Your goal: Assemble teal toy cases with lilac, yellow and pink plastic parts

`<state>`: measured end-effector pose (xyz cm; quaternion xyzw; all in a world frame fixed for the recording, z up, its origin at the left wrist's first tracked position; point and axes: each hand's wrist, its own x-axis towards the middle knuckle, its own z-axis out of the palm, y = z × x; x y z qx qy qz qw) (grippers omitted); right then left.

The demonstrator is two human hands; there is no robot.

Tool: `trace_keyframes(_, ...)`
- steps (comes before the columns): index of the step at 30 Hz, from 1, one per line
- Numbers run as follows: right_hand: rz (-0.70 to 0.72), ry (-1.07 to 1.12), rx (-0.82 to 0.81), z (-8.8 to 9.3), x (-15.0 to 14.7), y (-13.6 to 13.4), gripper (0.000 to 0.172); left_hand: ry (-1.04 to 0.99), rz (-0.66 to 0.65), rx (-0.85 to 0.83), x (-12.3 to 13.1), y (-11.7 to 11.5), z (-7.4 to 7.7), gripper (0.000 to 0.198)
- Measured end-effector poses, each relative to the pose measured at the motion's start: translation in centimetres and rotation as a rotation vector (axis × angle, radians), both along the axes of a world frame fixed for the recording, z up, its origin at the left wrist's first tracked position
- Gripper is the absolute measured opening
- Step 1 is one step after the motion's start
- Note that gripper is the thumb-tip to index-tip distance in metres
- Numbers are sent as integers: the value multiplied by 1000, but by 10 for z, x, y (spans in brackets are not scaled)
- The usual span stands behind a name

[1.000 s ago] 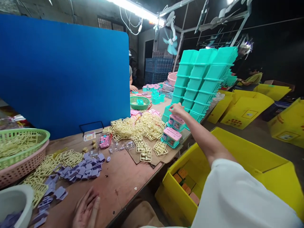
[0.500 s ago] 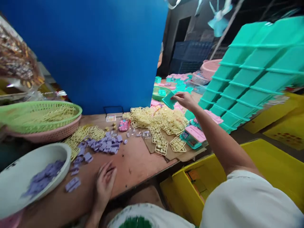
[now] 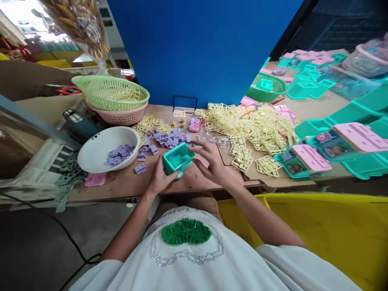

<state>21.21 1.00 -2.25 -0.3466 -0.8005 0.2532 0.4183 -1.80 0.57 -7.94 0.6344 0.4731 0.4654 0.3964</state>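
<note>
A small teal plastic box, open side up, is held over the near edge of the brown table. My left hand grips it from below and from the left. My right hand holds its right side, fingers curled over the rim. Loose purple plastic pieces lie just behind the box. A white bowl to the left holds more purple pieces. A heap of pale yellow part frames spreads to the right of my hands.
A green basket nested in a pink one stands at the back left before a blue partition. Teal boxes with pink lids sit at right. A yellow bin stands beside my right arm. A dark flask lies by the bowl.
My right hand has brought the teal box from the stacks at the far right to in front of my body. My left hand rose off the table to grip it. The view swung downward.
</note>
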Motion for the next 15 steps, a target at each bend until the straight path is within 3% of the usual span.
trace_keyframes(3, 45, -95, -174, -12, 9, 2, 67, -61, -108, -112, -16, -5, -5, 84)
trace_keyframes(7, 40, -114, -233, -25, 12, 7, 62, -19, -3, -177, -24, -11, -24, 91)
trace_keyframes(9, -112, -138, -171, -23, 25, 29, 53, -47, 27, -168, -27, -10, -36, 91)
trace_keyframes(12, -493, -363, -92, -7, 59, 81, 39, -89, 23, -168, -28, -6, -47, 89)
trace_keyframes(15, -659, -474, -84, 7, 89, 127, 34, -82, 26, -164, -29, -5, -47, 84)
